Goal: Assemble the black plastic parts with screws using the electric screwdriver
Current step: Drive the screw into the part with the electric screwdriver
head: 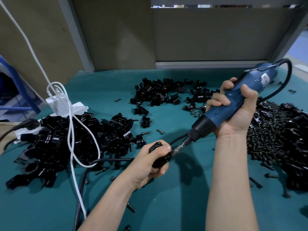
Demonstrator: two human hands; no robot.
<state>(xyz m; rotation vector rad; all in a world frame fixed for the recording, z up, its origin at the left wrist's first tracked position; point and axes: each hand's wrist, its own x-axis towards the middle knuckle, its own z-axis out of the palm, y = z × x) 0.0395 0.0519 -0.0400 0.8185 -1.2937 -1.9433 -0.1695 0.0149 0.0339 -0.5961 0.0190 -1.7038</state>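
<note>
Over mat, left grip seemingly wrapping part, right grip wrapping screwdriver

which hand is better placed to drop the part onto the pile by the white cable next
Left. The left hand already grips the black part, and that pile lies on its side; the right hand holds the screwdriver.
</note>
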